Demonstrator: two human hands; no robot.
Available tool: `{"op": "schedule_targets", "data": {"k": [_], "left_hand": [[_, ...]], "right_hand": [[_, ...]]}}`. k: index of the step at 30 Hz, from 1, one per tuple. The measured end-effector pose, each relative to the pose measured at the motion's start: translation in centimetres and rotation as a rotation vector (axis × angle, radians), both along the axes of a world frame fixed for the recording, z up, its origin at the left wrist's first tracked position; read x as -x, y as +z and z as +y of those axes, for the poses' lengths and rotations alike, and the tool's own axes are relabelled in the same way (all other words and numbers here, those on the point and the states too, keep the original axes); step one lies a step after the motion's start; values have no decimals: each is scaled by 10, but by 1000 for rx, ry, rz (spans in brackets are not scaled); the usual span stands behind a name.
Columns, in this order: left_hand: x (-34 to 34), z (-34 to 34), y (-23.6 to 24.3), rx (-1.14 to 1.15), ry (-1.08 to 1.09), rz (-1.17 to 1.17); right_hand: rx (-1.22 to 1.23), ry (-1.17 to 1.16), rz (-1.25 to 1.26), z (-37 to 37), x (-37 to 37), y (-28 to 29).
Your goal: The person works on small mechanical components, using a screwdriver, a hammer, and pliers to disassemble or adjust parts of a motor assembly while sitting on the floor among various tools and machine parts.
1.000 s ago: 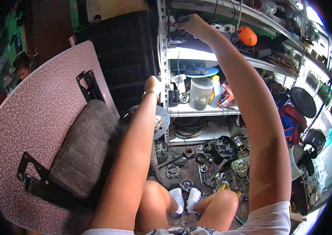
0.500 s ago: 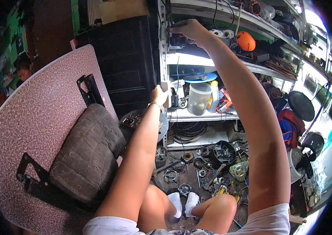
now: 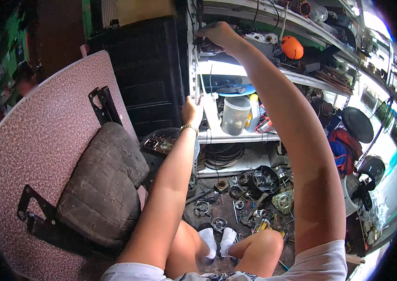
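A slim white object [image 3: 211, 112], partly lost in glare, is at the front left corner of the lit shelf [image 3: 240, 138], with the left hand [image 3: 192, 114] closed around it. A pale cord [image 3: 202, 79] rises from about there toward the right hand [image 3: 219, 36], which is at the left end of the shelf above, its fingers bent beside the metal upright [image 3: 192, 65]; whether they grip anything I cannot tell. Right of the white object stand a translucent tub [image 3: 235, 117], a yellow-capped container [image 3: 253, 114] and a red item [image 3: 265, 125], whose markings are too small to read. Toward the upper shelf's front edge sits an orange rounded thing [image 3: 292, 47]. Below, metal parts [image 3: 254, 206] and a black pan [image 3: 265, 181] cover the floor; left, a dark cushion [image 3: 102, 182] rests against a speckled pink board [image 3: 44, 150].
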State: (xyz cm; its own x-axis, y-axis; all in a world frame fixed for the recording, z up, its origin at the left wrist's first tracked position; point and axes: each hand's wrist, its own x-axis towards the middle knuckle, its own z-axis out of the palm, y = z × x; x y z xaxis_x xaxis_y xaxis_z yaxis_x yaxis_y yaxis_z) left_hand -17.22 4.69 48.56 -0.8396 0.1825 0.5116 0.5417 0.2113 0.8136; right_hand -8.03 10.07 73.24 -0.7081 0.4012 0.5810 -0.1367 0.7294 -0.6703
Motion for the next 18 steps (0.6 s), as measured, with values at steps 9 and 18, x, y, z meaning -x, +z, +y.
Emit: {"op": "schedule_targets", "data": {"k": [9, 18], "left_hand": [[3, -7, 11, 346, 130, 43], [38, -28, -3, -44, 95, 31]], "right_hand": [[98, 66, 31, 0, -16, -6], [37, 73, 82, 4, 5, -16]]}}
